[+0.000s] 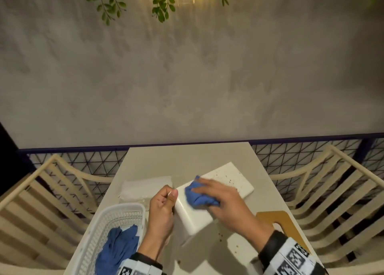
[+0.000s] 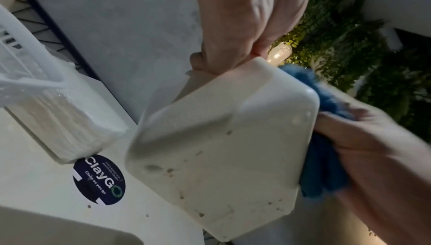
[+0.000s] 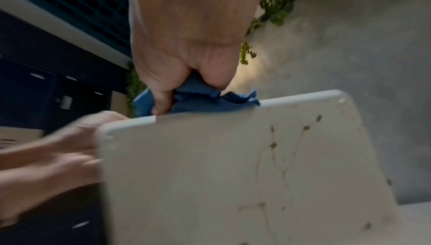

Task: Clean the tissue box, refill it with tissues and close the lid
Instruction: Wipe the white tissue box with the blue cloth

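Note:
A white tissue box (image 1: 194, 214) is held tilted above the table, its sides speckled with brown spots (image 2: 210, 166) (image 3: 233, 175). My left hand (image 1: 164, 204) grips its left edge, thumb on top (image 2: 233, 50). My right hand (image 1: 220, 197) presses a crumpled blue cloth (image 1: 199, 195) onto the box's upper face, fingers curled around the cloth (image 3: 186, 90) (image 2: 321, 157). The white lid (image 1: 230, 180), spotted brown, lies flat on the table behind the box. A wrapped pack of white tissues (image 1: 145, 188) lies at the left (image 2: 67, 120).
A white slatted basket (image 1: 108, 229) at the front left holds a second blue cloth (image 1: 118, 247). A brown board (image 1: 278, 220) lies at the right table edge. Cream chairs (image 1: 332, 191) flank the table (image 1: 187, 158). A round dark sticker (image 2: 99, 179) and crumbs mark the tabletop.

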Demonstrator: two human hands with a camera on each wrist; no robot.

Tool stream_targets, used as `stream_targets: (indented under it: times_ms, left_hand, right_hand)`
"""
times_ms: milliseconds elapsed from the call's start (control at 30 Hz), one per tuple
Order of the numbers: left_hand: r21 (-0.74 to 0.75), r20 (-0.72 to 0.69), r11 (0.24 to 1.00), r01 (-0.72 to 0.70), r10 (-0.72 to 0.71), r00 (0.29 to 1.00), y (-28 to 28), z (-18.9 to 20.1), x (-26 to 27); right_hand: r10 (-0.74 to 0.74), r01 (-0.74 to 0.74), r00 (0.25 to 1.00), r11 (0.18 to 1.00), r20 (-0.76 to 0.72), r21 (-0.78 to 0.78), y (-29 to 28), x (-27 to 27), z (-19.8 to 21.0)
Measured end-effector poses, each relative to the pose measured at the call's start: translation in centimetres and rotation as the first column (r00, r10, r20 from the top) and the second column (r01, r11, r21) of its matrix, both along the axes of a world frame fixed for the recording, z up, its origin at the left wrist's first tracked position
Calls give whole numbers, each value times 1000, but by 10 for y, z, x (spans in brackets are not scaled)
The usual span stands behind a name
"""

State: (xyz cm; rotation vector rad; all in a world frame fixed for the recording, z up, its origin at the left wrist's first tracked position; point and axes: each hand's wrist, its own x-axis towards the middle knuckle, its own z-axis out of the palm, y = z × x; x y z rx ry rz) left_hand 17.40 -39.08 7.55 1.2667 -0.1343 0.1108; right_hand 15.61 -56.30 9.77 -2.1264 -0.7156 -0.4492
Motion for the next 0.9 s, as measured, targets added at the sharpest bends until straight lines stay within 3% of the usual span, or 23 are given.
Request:
stream_targets:
  times_ms: [100,133,200,267,333,400,433,500,567,600,667,733,767,833,900]
  left_hand:
    - [-47,15,999,-22,23,1000,11,2,5]
    - [-57,26,998,-14,16,1000,13,3,4]
    - [-39,62,999,-17,19,998,11,4,3]
    - [-46,77,998,-37,40,996,5,8,3]
    - [-54,91,997,-57,62,994,6,12,6]
    - [-53,122,997,-63,69,990,11,14,5]
    - [-58,128,997,-42,50,991,14,14,4]
    - [-50,131,999,-23,29,991,14,13,1]
    - [-60,123,998,-16,24,992,10,14,0]
    - [-74,121,997,-20,29,992,8,15,0]
    - [-68,149,997,-31,41,988,10,17,1]
    - [-73,160,997,-16,27,987,13,18,-1]
    - [-80,155,997,-3,15,988,14,17,-2]
    - [-71,139,997,-5,15,990,11,13,-2]
    - [-80,125,997,-10,20,992,6,13,-1]
  right_hand:
    - [261,-252,965,951,28,-177,-11,-18,-3]
    - [248,-239,969,954,25,-179,-23,-14,-1]
    - [75,-72,996,994,39,-86,-31,2,7]
    - [-26,28,997,999,76,-31,-10,9,14]
    - [125,-113,989,984,81,-139,16,-1,11]
    - [339,-295,934,908,109,-296,9,-15,6]
    - [337,-284,934,902,120,-325,-3,-15,6]
    - [135,-101,977,976,166,-195,-23,0,12]
    - [-29,38,987,998,159,-54,-10,8,25]
    - [-6,17,988,997,155,-71,4,6,28]
    - [203,-159,963,960,179,-230,18,-6,22]
    - [340,-280,931,897,129,-343,-2,-14,19]
    - [291,-241,948,921,128,-307,-17,-10,19]
    - [54,-31,986,989,157,-147,-30,8,25]
    - [-81,93,985,993,156,-72,-13,16,31]
